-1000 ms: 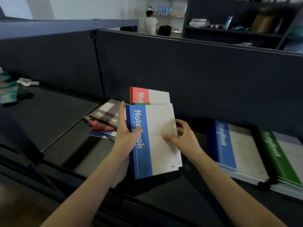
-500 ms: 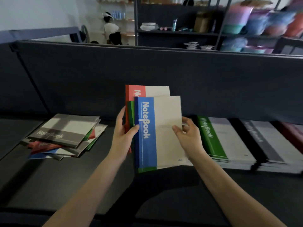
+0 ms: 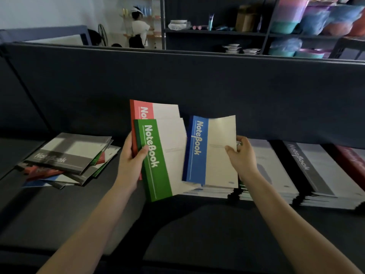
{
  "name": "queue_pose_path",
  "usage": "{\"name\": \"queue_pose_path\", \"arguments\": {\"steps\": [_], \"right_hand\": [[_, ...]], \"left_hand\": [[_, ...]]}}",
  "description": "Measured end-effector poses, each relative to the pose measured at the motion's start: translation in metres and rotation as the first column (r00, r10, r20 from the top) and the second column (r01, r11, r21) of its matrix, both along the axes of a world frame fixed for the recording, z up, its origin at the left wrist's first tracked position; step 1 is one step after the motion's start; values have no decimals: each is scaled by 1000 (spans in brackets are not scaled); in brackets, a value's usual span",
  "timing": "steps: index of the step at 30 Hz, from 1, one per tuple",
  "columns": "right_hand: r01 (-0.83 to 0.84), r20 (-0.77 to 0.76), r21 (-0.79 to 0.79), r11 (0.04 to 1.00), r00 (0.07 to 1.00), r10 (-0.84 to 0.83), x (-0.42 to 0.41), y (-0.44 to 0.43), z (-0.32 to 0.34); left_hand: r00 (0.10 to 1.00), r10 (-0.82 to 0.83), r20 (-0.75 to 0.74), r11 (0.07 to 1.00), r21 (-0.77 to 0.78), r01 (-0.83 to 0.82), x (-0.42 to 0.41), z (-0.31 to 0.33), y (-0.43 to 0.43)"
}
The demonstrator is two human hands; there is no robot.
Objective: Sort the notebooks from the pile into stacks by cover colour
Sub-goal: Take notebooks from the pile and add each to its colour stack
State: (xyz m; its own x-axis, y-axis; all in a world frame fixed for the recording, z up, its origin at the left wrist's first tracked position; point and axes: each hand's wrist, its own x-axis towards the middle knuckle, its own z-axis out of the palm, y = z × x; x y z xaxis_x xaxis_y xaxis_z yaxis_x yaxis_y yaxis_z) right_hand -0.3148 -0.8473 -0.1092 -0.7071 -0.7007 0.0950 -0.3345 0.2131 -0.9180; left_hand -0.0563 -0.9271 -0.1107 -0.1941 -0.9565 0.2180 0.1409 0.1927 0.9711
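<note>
Head view: right hand (image 3: 242,155) pinches blue notebook (image 3: 213,151) at its right edge, above what looks like blue stack (image 3: 213,192) near desk (image 3: 177,224) back edge. Left hand (image 3: 130,161) grips green notebook (image 3: 158,161) and red notebook (image 3: 142,109). Unsorted pile (image 3: 69,157) at desk's left. Step: placing blue. Next: lower squarely, release.

A dark grey fabric partition (image 3: 197,86) stands before black metal shelving (image 3: 217,33) holding stacked white plates (image 3: 178,23) and pastel plastic tubs (image 3: 286,18).

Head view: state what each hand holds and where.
Left hand grips the green notebook and the red notebook behind it at their spine edges; right hand pinches the blue notebook at its right edge.
</note>
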Motion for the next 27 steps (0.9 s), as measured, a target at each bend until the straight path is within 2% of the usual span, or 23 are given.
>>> {"name": "queue_pose_path", "arguments": {"steps": [6,9,15,19,22,24,27], "right_hand": [[-67,-86,104,992,993,76,9,-14,-10],[-118,-149,146,982,979,140,17,-27,-11],[-155,-309,351,923,912,271,21,-30,-16],[-168,-332,344,924,899,286,20,-26,-15],[-229,-375,229,946,876,303,25,-19,-13],[-325,-341,136,936,872,353,34,-13,-10],[-480,-70,49,876,873,482,55,2,4]], "left_hand": [[989,145,-16,989,4,-145,44,1,-10],[989,148,-1,989,-22,-148,54,1,-5],[989,148,-16,988,-40,-148,56,-2,9],[989,139,-48,990,-29,-141,55,-1,16],[990,127,-62,991,-30,-130,49,5,21],[993,105,-62,993,-53,-108,42,8,25],[997,73,-33,992,-101,-75,23,11,30]]}}
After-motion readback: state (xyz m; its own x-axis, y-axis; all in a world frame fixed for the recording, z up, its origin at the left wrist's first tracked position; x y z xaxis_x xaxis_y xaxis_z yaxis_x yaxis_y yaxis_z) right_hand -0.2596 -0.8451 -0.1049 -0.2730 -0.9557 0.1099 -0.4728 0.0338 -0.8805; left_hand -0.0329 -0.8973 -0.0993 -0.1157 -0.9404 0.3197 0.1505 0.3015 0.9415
